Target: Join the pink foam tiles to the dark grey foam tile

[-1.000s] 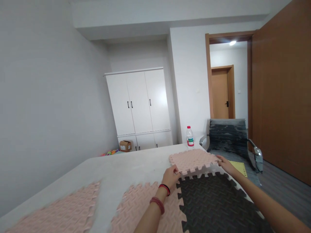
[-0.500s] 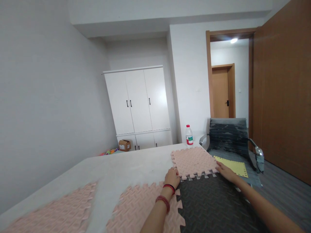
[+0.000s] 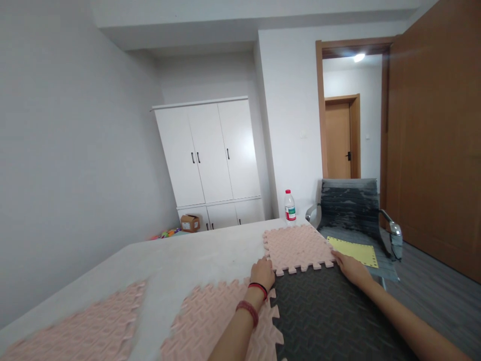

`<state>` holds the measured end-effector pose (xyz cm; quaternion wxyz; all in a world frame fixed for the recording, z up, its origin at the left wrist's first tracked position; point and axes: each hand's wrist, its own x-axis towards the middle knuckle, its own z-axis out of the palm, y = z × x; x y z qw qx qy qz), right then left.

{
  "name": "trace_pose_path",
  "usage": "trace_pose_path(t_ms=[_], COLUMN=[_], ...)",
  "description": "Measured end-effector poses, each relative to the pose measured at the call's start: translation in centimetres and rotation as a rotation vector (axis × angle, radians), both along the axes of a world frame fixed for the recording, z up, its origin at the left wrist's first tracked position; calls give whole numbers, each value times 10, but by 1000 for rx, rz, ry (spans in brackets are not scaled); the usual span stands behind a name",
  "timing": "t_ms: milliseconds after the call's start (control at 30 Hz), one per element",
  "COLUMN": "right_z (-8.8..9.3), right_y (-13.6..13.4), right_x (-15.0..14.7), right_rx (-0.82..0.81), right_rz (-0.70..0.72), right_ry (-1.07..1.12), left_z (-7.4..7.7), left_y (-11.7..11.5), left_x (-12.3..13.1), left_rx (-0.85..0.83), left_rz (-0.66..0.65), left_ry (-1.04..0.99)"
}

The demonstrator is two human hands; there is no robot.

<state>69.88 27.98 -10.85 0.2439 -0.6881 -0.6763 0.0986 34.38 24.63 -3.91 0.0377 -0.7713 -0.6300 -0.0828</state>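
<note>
A pink foam puzzle mat lies flat at the far right of the grey table, its near teeth meeting the far edge of a black foam mat. My left hand presses on the pink mat's near left corner, fingers curled down. My right hand lies flat at its near right corner, where the two mats join. Another pink mat is joined to the black mat's left side, under my left forearm.
A loose pink mat lies at the table's near left. A water bottle stands at the far table edge. A grey office chair with a yellow sheet sits to the right. A white cupboard and cardboard box are behind.
The far pink mat, lifted at its near edge a second ago, has come down flat and its teeth now sit against the black mat. Both hands stayed on its near corners.
</note>
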Motion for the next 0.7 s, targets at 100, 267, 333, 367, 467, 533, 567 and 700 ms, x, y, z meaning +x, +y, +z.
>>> trace_pose_path(t_ms=[100,267,333,367,467,533,567,700], right_z=[1,1,0,0,0,1,2,6], right_y=[-2,-4,-6,-6,-9,-10,-10,-14], right_x=[-1,-2,-3,-4,-6,-8,-9,-12], right_rx=[11,51,70,80,107,120,124,142], right_rz=[6,20,19,18,17,16,16,9], right_ry=[-61,-152,-184,-201,-250,-283,-299,-355], left_z=[1,5,8,10,14,15,15,11], left_y=[-4,-10,-14,-17,-28,-36,-40,-49], left_x=[4,8,10,13,24,35,40,57], left_rx=[24,50,63,74,88,71,58,14], left_rz=[-7,-33,-38,-51,-173,-275,-306,-290], left_ry=[60,135,148,149,136,121,111,64])
